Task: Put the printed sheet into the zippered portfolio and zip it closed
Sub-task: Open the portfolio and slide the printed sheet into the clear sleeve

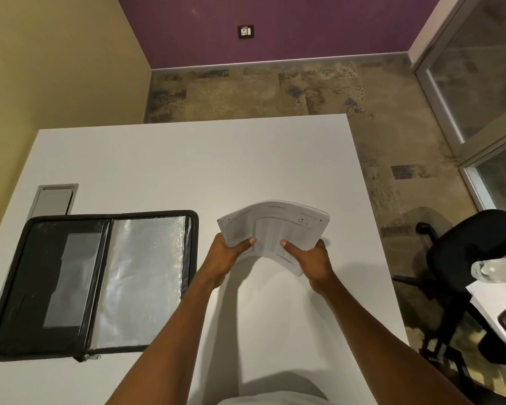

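A printed sheet stack [278,226] is held bowed upward above the white table [187,165], right of centre. My left hand [227,254] grips its near left edge and my right hand [310,260] grips its near right edge, thumbs on top. The black zippered portfolio [0,325] lies open flat at the table's left, well apart from the paper. Its left half is dark with a pocket; its right half shows shiny clear sleeves [140,276]. The zipper pull [89,358] lies at the near edge.
A grey cable hatch [54,198] sits in the table behind the portfolio. A black office chair [473,249] stands right of the table, beside another desk corner with a clear bottle [497,268]. Glass door at far right.
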A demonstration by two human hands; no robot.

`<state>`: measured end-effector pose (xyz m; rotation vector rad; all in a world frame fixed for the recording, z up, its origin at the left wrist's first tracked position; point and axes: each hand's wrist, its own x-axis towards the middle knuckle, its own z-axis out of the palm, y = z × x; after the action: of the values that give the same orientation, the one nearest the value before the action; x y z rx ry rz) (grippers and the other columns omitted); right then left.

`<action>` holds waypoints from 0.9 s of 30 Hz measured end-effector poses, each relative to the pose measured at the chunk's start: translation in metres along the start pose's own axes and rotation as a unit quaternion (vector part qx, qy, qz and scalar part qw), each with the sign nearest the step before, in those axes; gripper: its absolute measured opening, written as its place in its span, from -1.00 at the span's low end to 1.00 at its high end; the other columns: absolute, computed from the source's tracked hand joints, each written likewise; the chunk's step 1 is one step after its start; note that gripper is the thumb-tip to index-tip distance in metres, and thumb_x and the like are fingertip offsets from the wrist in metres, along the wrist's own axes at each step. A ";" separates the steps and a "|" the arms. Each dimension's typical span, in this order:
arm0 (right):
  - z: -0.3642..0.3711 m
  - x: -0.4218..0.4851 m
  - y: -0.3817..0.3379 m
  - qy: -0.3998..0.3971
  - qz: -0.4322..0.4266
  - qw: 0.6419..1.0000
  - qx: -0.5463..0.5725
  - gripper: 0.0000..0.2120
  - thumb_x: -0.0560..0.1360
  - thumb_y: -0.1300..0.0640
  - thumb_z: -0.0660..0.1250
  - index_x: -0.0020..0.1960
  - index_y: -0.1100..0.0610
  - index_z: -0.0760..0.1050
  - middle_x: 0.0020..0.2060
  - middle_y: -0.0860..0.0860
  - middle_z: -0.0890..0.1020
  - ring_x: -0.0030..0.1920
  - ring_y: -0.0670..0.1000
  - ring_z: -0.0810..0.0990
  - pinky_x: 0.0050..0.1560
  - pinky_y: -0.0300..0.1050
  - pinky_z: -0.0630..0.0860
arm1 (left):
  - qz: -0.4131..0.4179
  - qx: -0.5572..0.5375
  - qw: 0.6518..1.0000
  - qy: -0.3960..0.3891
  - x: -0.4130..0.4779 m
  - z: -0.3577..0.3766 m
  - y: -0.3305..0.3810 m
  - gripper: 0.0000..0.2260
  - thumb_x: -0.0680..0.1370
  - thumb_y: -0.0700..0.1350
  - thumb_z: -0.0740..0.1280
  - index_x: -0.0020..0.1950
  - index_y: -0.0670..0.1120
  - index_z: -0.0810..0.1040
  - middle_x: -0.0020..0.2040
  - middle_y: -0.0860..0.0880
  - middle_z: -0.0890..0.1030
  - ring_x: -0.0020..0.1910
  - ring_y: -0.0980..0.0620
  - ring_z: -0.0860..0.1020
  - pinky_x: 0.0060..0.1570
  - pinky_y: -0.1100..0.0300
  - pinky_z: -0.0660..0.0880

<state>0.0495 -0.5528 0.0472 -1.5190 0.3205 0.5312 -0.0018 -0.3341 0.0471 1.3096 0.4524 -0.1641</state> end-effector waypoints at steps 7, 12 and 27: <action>-0.007 0.005 -0.001 0.011 0.000 1.000 0.000 -0.74 0.44 0.14 0.60 0.03 -0.09 0.61 -0.09 -0.25 0.75 -0.05 -0.21 0.73 -0.01 -0.17 0.65 | 0.005 -0.014 1.000 0.022 0.003 0.003 -0.003 -0.67 0.52 -0.05 0.58 0.27 0.08 0.67 0.21 -0.06 0.73 0.20 -0.05 0.70 0.10 0.12 0.66; -0.010 0.004 0.010 0.009 0.010 1.000 -0.003 -0.73 0.44 0.17 0.60 0.02 -0.10 0.63 -0.07 -0.20 0.76 -0.03 -0.16 0.73 0.06 -0.12 0.63 | 0.002 -0.027 0.999 0.026 -0.001 0.005 -0.013 -0.70 0.52 -0.07 0.57 0.24 0.11 0.69 0.21 -0.07 0.73 0.21 -0.06 0.70 0.06 0.18 0.65; -0.018 0.003 0.007 -0.019 0.000 0.999 -0.041 -0.69 0.48 0.13 0.57 0.18 -0.07 0.62 0.04 -0.12 0.76 0.09 -0.05 0.73 0.21 0.04 0.65 | -0.036 0.029 0.998 0.050 -0.003 0.011 -0.025 -0.69 0.50 0.02 0.58 0.21 0.04 0.69 0.13 -0.05 0.75 0.17 -0.10 0.71 0.10 0.03 0.68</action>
<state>0.0504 -0.5703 0.0387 -1.5855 0.2731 0.5784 -0.0113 -0.3518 0.0281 1.3639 0.5841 -0.1739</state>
